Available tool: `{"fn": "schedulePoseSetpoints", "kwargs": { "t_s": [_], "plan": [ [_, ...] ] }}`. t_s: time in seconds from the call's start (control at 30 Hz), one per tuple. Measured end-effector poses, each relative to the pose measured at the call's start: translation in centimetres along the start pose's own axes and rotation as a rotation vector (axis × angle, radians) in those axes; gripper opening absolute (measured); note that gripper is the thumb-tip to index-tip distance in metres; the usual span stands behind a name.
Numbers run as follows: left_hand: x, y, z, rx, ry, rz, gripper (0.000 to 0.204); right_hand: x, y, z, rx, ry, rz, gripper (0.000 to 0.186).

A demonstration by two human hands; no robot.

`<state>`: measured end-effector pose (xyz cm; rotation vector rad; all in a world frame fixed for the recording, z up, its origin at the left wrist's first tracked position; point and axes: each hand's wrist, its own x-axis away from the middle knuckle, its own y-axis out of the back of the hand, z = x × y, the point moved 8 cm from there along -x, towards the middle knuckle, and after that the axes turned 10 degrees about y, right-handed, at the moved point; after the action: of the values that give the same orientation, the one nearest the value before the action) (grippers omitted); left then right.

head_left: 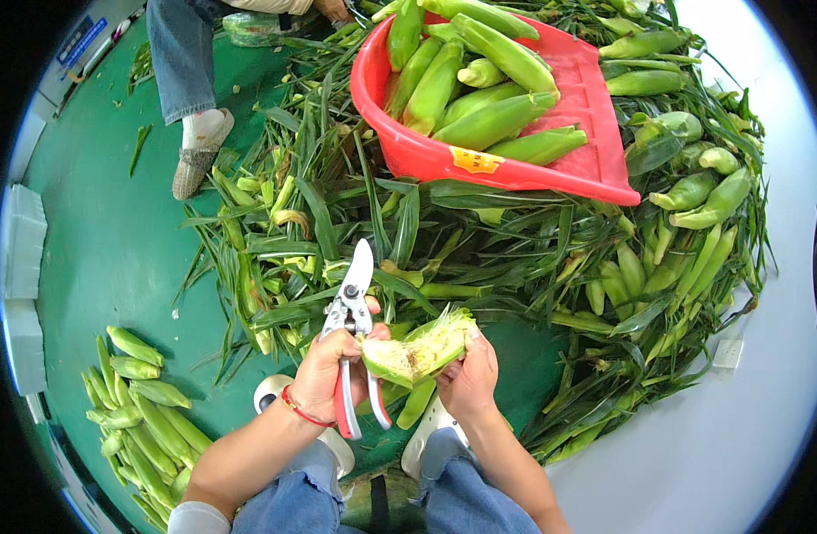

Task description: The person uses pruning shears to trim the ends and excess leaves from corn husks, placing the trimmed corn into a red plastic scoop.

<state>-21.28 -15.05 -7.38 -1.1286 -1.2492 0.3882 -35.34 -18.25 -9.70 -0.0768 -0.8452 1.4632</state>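
Observation:
My left hand (333,374) is closed round silver pruning shears (351,298) with red-and-silver handles, the blades pointing up. My right hand (465,378) grips a pale green, torn piece of corn husk (408,356), its shredded inner side showing. The left end of that piece touches my left fingers. A large pile of corn leaves and stalks (319,258) lies just beyond both hands.
A red plastic scoop (595,133) full of unhusked corn sits on the pile. Loose ears (150,427) lie on the green floor (106,249) at lower left. Another person's leg (182,71) is at top left. A white wall (702,427) borders the right.

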Motion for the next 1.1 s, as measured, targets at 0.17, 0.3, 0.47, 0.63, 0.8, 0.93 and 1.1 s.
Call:
{"fn": "schedulePoseSetpoints", "kwargs": {
  "t_s": [0.17,0.3,0.47,0.63,0.8,0.93,1.1],
  "plan": [
    [0.4,1.0,0.4,0.014,0.028,-0.026,0.047,0.2,-0.7,-0.2,-0.031,-0.073,0.015,0.025],
    [0.3,1.2,0.5,0.124,0.041,-0.032,0.047,0.0,-1.1,0.1,0.032,-0.013,0.117,0.027],
    [0.2,1.2,0.6,0.089,0.04,-0.035,0.047,-0.2,-1.1,0.9,0.142,0.104,0.129,0.028],
    [0.3,0.6,0.6,0.076,0.052,0.035,0.047,0.2,-1.6,2.0,0.231,0.175,0.172,0.028],
    [0.8,0.4,0.5,0.136,0.048,0.029,0.046,0.5,-1.9,2.0,0.289,0.205,0.169,0.027],
    [0.6,1.2,0.3,0.113,-0.045,-0.101,0.041,-0.3,-0.3,-0.4,0.498,0.358,0.317,0.035],
    [2.0,0.3,-0.7,-0.179,-0.108,-0.232,0.036,2.9,-1.9,-4.4,0.605,0.253,0.736,0.083]
  ]
}}
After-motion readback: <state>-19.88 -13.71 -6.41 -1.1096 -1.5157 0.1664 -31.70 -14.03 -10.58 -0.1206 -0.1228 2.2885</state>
